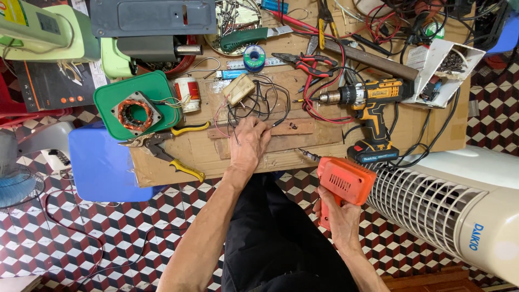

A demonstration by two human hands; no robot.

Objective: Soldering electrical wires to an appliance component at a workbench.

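My left hand (pixel 249 144) lies flat on a wooden strip (pixel 292 130) on the cardboard-covered bench, its fingers pressing down thin wires (pixel 254 105) that run to a small beige box (pixel 239 88). My right hand (pixel 339 215) grips the handle of an orange soldering gun (pixel 344 180), held just off the bench's front edge; its dark tip (pixel 307 155) points toward the strip, to the right of my left hand.
A yellow and black cordless drill (pixel 367 103) lies to the right. Red pliers (pixel 308 65), yellow-handled snips (pixel 162 148), a solder spool (pixel 254 57), and a green tray with a motor stator (pixel 136 114) crowd the bench. A white tower fan (pixel 459 205) lies at the lower right, a blue stool (pixel 100 165) at the left.
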